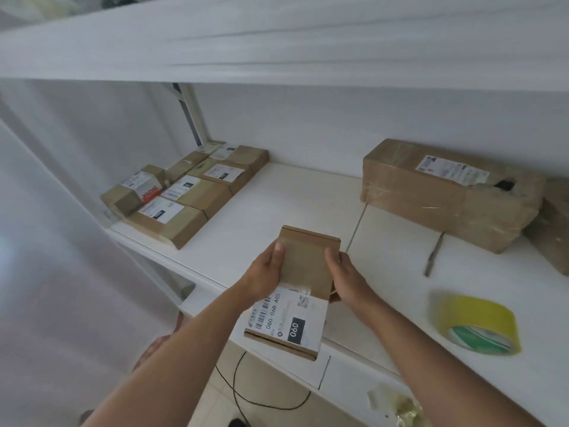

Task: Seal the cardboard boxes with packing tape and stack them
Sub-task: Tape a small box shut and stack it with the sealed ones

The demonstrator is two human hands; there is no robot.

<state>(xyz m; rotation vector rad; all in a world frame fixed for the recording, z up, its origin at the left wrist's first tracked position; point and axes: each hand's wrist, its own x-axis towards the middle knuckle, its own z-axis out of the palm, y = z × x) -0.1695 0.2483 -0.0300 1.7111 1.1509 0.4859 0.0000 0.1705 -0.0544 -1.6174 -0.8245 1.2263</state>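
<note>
I hold a small flat cardboard box (pixel 304 266) above the front edge of a white shelf (pixel 277 211). A white shipping label reading 060 covers its near end. My left hand (pixel 264 272) grips the box's left side with the thumb on top. On the opposite side, my right hand (pixel 345 272) grips the edge, thumb on top too. A roll of yellow packing tape (pixel 480 325) lies on the shelf to the right of my hands.
Several small labelled boxes (pixel 187 192) lie packed together at the shelf's far left. A large taped box (pixel 449 192) sits at the back right, another partly seen behind it. An upper shelf (pixel 277 41) hangs overhead. A black cable (pixel 246 392) lies on the floor below.
</note>
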